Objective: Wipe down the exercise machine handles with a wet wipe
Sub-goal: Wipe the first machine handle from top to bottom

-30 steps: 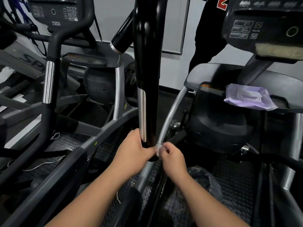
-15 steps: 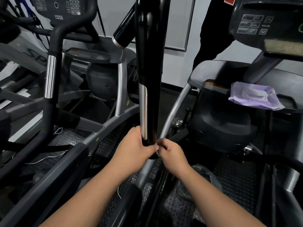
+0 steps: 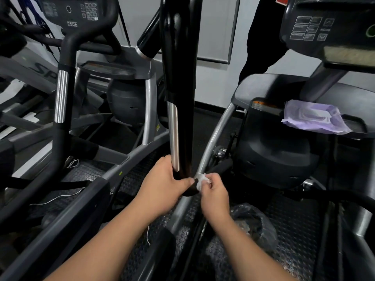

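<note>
The lower end of the black handle point(image 3: 180, 98) is gripped by the left hand point(image 3: 162, 187), fingers wrapped closed around it. A crumpled white wet wipe point(image 3: 201, 180) is pinched in the curled fingers of the right hand point(image 3: 213, 193), touching the handle's base. Farther right, a purple wipe pack point(image 3: 312, 117) is seen resting on the machine's shelf point(image 3: 263, 88).

Two hands (left hand point(image 3: 162, 185), right hand point(image 3: 215, 191)); one wet wipe point(image 3: 202, 180); one purple wipe pack point(image 3: 313, 116); two consoles.

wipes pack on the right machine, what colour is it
Pale purple, clearest in the head view: wipes pack.
</note>
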A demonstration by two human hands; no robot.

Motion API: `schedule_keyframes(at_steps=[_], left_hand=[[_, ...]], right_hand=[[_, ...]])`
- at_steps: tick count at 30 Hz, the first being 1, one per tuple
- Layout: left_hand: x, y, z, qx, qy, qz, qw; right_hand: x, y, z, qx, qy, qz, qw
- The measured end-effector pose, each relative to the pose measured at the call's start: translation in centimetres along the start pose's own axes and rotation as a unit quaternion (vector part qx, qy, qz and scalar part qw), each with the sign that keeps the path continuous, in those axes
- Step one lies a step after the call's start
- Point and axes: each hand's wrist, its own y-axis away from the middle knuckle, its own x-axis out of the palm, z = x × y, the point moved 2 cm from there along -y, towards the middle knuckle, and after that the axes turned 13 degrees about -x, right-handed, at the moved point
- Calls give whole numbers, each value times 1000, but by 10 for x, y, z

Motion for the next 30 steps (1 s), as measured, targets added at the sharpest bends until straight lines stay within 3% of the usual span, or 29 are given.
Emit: schedule_keyframes(at_steps=[4,9,14,19,24,30], left_hand=[[0,0,-2,2,-3,0,1000],[-1,0,-3,-1,0,3,1000],[0,-1,-3,7,13,3,1000],[0,-4,-1,-2,20,22,1000],[1,-6,-1,0,27,24,999],[2,-6,1,-11,39,43,998]], right_hand=[[15,29,8,-43,-47,21,998],[0,-13,-20,-4,58,-1,998],[11,-12,-5,-122,58,85,987],[-9,-51,-14,-83,191,94,974],[7,-53,10,-133,270,226,926],[-17,-81,-3,-57,342,176,921]])
